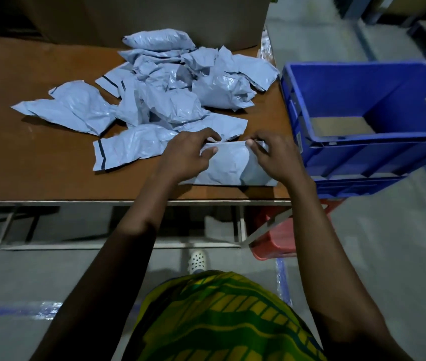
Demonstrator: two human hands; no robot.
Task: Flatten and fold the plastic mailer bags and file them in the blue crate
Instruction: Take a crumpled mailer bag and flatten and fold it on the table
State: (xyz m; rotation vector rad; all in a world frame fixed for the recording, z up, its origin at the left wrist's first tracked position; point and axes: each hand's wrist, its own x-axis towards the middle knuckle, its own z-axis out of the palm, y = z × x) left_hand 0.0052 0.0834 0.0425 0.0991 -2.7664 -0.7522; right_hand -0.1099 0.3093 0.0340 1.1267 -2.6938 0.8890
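Both hands, left hand (188,152) and right hand (271,155), pinch the far edge of a grey mailer bag (228,165) at the table's (24,165) near edge, apparently creasing a fold, blue crate (362,113) waiting at three o'clock.

Single head view, looking steeply down, close over table (50,165) near edge.

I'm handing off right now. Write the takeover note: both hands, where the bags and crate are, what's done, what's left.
Left hand and right hand: both pinching the top edge of one mailer bag at the table's near edge, mid-fold.
Pile of crumpled bags: on the table behind it, unfolded.
Blue crate: right of the table; no bags visible inside, only a cardboard piece.
Done: nothing filed.
Left: finish this fold, file it, then the pile.
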